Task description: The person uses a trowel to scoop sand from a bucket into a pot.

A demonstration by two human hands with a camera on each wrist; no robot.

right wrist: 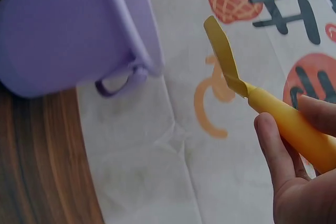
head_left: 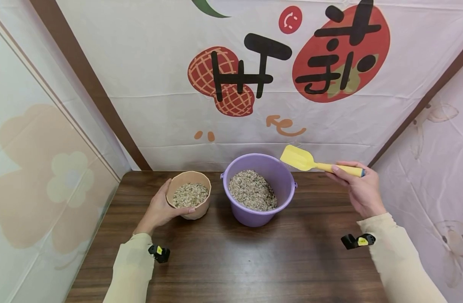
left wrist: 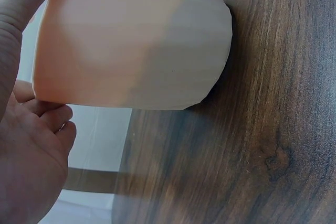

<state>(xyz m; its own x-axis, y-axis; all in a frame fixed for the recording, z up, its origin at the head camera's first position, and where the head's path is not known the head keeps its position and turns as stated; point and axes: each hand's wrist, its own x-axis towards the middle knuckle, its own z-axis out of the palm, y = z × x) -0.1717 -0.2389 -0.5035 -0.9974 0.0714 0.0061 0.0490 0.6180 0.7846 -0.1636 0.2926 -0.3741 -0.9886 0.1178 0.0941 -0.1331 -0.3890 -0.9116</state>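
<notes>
My left hand (head_left: 163,209) grips the rim and side of a peach flower pot (head_left: 196,213), its thumb along the near side. Coarse, gravel-like grit (head_left: 190,195) lies inside the pot, which stands on the table. In the left wrist view the pot's wall (left wrist: 131,40) fills the upper part, with curled fingers at its rim. My right hand (head_left: 362,189) holds a yellow toy shovel (head_left: 297,158) by its handle, the blade raised near the right rim of a purple bucket (head_left: 250,216). More of the same grit (head_left: 252,190) sits in the bucket. No grit shows on the blade.
The brown wooden table (head_left: 250,269) ends at a white printed cloth (head_left: 159,122) hanging behind the bucket. Further cloth panels stand at left and right. A small handle lug (right wrist: 126,80) sticks out from the bucket's side.
</notes>
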